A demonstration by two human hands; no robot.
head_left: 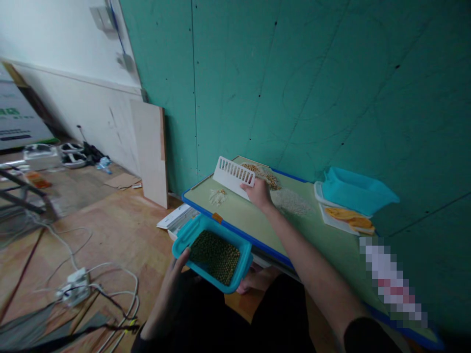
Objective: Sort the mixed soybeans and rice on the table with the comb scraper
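Note:
My left hand grips the near-left side of a turquoise plastic container, thumb over its rim. Dark green beans lie inside it, and it is held below the front edge of a pale green tabletop with blue edging. Over that table my right hand is closed on the right end of a white slotted scraper, which stands tilted on its edge. A pile of yellow-brown grains lies behind the scraper. White grains spread right of my wrist, and a small pale heap sits to the left.
An empty-looking turquoise bin and an orange cloth on a white tray stand by the green wall. A board leans at the left. A power strip and cables lie on the floor.

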